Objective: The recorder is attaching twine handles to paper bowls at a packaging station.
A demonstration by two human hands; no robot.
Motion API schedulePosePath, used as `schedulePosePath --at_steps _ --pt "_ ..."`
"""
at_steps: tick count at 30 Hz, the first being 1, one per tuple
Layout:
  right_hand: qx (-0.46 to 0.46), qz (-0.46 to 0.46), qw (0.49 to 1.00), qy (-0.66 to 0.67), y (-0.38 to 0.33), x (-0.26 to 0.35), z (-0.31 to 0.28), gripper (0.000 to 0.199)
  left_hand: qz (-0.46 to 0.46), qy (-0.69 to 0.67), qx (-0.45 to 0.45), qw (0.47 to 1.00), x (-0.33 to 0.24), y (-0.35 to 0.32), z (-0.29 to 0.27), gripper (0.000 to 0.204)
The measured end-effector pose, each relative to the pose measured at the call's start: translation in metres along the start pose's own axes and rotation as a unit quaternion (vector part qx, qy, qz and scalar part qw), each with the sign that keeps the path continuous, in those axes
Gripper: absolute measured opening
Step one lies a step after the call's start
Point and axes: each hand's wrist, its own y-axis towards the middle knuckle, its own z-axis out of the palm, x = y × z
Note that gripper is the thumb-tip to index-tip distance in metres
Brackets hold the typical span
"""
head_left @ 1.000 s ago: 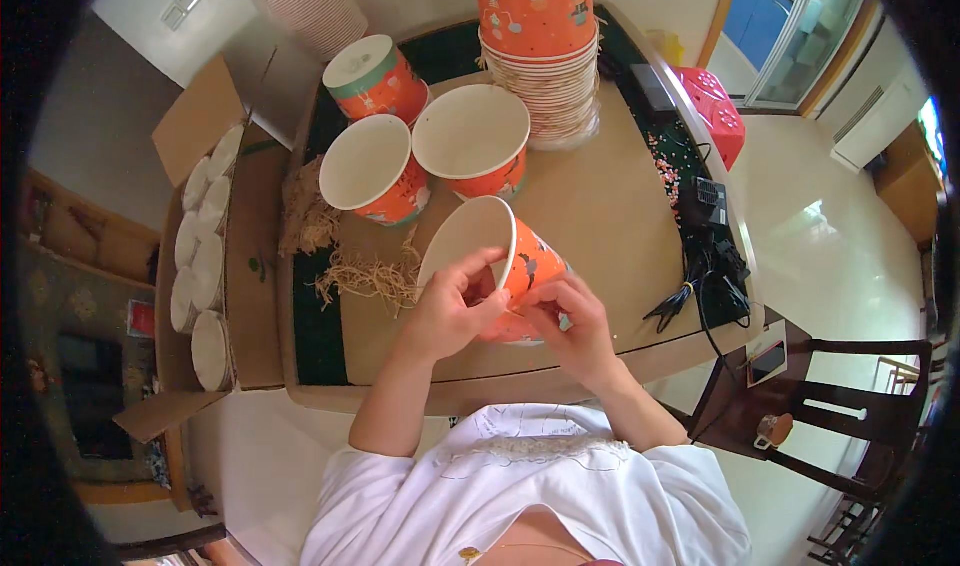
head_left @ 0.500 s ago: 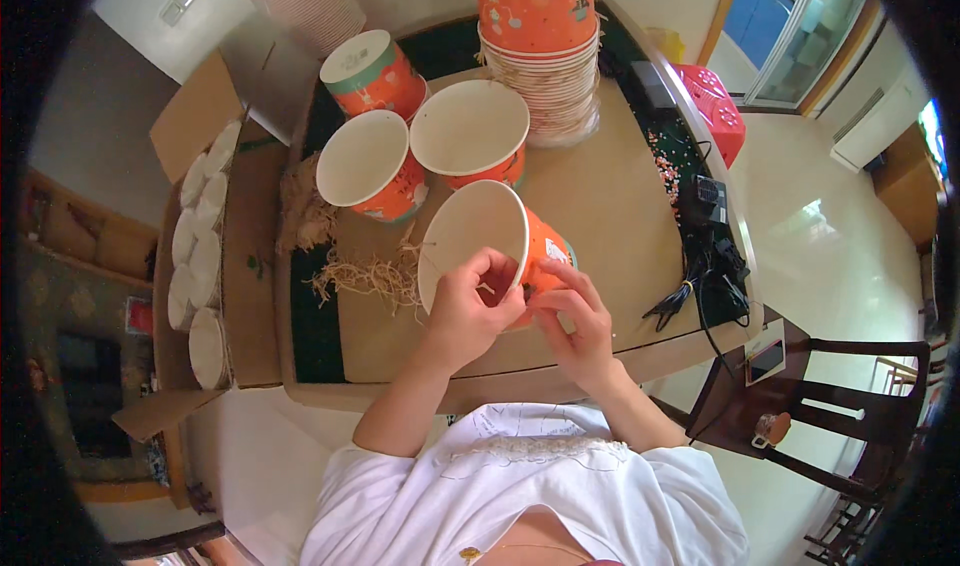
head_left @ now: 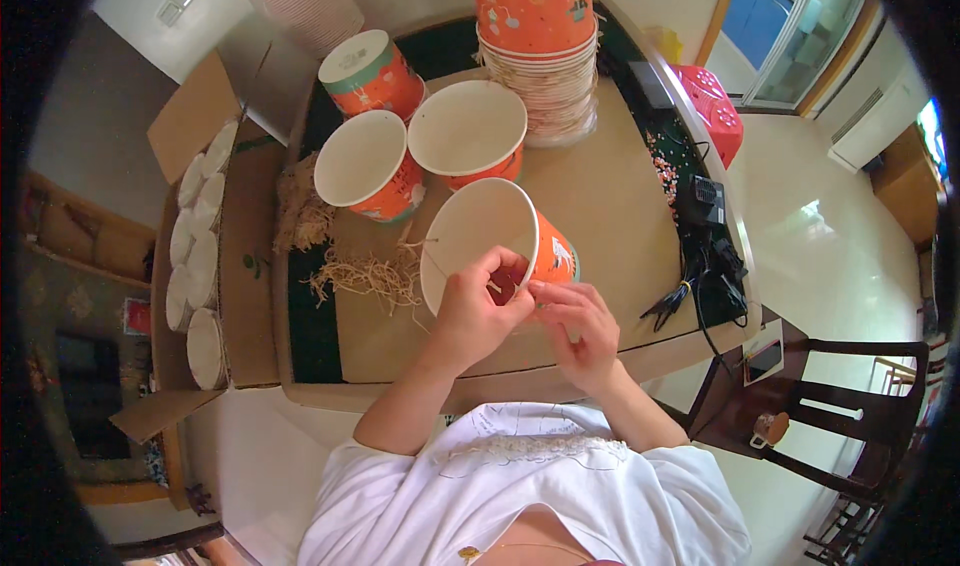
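An orange paper bucket (head_left: 480,216) with a white inside leans with its mouth toward me at the table's near side. My left hand (head_left: 478,306) reaches over its near rim, fingers curled inside and thumb at the rim. A thin strand of twine (head_left: 431,243) rises past these fingers, apparently held in them. A dark red patch shows within the finger loop. Against the outer wall, by the rim, my right hand (head_left: 582,336) is closed in a pinch; what lies between its fingertips is hidden. A loose heap of beige twine (head_left: 368,278) lies left of the bucket.
Two buckets (head_left: 362,156) (head_left: 468,126) stand mouth up beyond, an upturned one (head_left: 372,74) behind them. A tall nested stack (head_left: 545,86) rises at the back. At left is an open carton (head_left: 250,266) of white-rimmed cups; black cables (head_left: 705,286) lie at the right edge.
My left fingers have opened into a wider loop inside the rim, showing the dark red patch. The twine strand stands out more. My right hand has shifted slightly down, still by the outer wall.
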Motion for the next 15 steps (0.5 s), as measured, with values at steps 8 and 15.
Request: schedulePosePath --at_steps 8,15 --pt "-0.119 0.135 0.982 -0.05 -0.008 -0.006 0.009 0.009 -0.011 -0.004 0.022 1.0 0.0 -0.001 0.009 0.013" --pt "-0.145 0.404 0.83 0.355 -0.008 -0.003 -0.015 0.012 0.087 0.069 0.021 0.994 0.0 -0.003 0.02 0.026"
